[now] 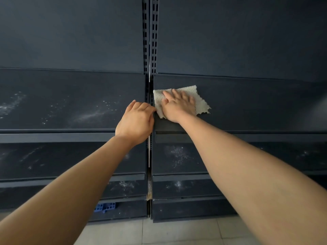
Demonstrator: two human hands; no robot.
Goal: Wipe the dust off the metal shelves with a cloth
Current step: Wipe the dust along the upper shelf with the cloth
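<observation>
A pale ribbed cloth (201,103) lies flat on the top right metal shelf (256,106), at its left end. My right hand (178,105) presses down on the cloth with fingers spread, covering its middle. My left hand (136,119) curls its fingers over the gap between the two shelf units, gripping the left edge of that right shelf. The top left shelf (62,106) shows white dust streaks and specks.
Slotted uprights (150,36) run up the middle between dark back panels. Lower shelves (177,158) on both sides carry dust patches. A blue perforated block (104,207) sits under the bottom left shelf. Pale floor tiles (159,232) lie below.
</observation>
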